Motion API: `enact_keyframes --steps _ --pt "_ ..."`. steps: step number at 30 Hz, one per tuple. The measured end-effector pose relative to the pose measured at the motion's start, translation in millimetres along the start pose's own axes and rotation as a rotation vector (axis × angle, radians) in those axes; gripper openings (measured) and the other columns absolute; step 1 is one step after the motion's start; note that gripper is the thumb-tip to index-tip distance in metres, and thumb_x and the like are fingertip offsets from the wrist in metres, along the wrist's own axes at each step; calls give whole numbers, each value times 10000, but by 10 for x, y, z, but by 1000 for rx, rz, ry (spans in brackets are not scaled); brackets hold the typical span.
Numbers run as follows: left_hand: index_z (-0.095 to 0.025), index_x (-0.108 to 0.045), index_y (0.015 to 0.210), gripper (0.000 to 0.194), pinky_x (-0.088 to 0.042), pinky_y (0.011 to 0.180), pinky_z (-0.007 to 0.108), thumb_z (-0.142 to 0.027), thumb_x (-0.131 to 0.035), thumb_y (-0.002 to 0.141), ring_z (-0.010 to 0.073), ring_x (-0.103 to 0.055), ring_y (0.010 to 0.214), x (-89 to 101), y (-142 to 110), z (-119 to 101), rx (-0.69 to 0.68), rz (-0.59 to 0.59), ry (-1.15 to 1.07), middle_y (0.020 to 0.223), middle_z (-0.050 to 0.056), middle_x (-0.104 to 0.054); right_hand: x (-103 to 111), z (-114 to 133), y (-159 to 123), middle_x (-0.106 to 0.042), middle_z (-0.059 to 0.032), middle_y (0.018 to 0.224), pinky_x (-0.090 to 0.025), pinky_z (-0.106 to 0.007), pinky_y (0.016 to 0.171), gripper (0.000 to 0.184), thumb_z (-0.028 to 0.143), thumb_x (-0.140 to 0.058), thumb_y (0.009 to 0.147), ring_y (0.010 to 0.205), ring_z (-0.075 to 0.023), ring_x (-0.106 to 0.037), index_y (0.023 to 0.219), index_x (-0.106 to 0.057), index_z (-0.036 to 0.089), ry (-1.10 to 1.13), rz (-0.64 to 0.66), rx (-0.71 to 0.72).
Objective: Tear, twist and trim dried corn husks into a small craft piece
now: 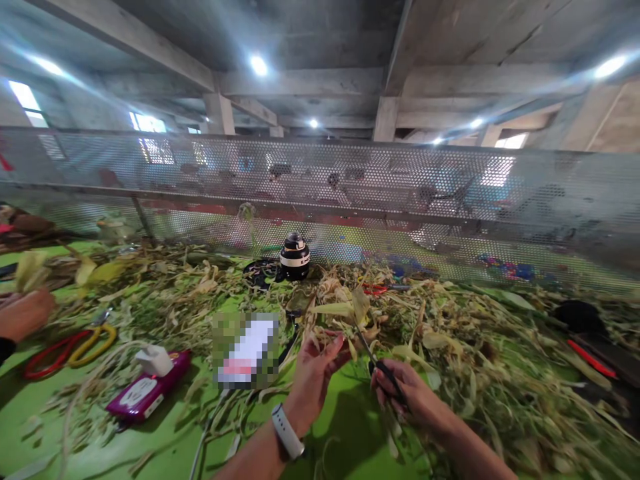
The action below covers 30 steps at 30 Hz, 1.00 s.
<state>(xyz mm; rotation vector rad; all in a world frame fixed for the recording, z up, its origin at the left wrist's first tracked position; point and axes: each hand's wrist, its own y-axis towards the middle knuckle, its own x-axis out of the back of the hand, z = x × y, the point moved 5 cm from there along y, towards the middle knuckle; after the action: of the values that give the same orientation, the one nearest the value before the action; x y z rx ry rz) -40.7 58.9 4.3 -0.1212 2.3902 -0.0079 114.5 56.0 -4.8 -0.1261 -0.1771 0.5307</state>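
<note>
My left hand [320, 363], with a pale watch band on the wrist, pinches a dried, yellowish leafy plant [359, 307]. The plant's long leaves stick up and out from the fingers. Close by on the right, my right hand [407, 393] is closed around dark-handled scissors [366, 345]. Their blades point up and left, towards the plant. From this angle I cannot tell whether the blades touch it. Beneath both hands is the green tabletop [350, 433].
Heaps of dried leaves and stems [475, 373] spread across the table. A blurred-out phone [250, 350], a purple power strip [143, 393] with a plug, and red-and-yellow scissors [95, 340] lie leftward. Behind stand a black jar [295, 259] and perforated screen [340, 180]. Another person's hand [27, 313] is at far left.
</note>
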Motion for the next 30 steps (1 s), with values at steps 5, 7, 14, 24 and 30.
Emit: enact_keyframes --steps 5,7,14,24,30 --pt "-180 -623 781 241 -523 654 253 -193 -771 592 157 -648 764 -1 -6 -2 -1 -5 -15 823 11 -680 -5 3 -7 -520 45 576 -214 -175 375 453 611 -509 763 384 -33 -311 746 -481 159 13 4 17" --pt "-184 -627 799 257 -523 646 248 -193 -772 587 162 -651 772 -14 -18 -11 2 -5 -7 837 14 -684 -4 20 -15 -516 44 579 -211 -176 379 449 606 -505 770 392 -33 -310 737 -475 159 7 1 16" --pt "-187 -624 776 230 -525 650 252 -185 -767 596 165 -652 789 -28 -16 -23 2 4 6 850 9 -686 -9 66 -29 -505 45 565 -210 -182 385 443 604 -513 762 403 -43 -302 728 -464 165 -20 9 -12" --pt "-163 -613 764 217 -521 649 251 -185 -760 606 157 -644 742 -42 -35 -33 9 -4 -8 803 27 -680 1 144 -12 -396 50 566 -256 -203 475 441 588 -500 773 522 -77 -335 641 -413 177 -120 -57 90" --pt "-180 -624 771 225 -515 645 250 -191 -764 595 159 -640 747 -17 -8 4 15 -11 -29 803 12 -685 12 124 8 -356 48 566 -255 -218 488 468 618 -474 764 530 -86 -315 611 -396 182 -207 -107 114"
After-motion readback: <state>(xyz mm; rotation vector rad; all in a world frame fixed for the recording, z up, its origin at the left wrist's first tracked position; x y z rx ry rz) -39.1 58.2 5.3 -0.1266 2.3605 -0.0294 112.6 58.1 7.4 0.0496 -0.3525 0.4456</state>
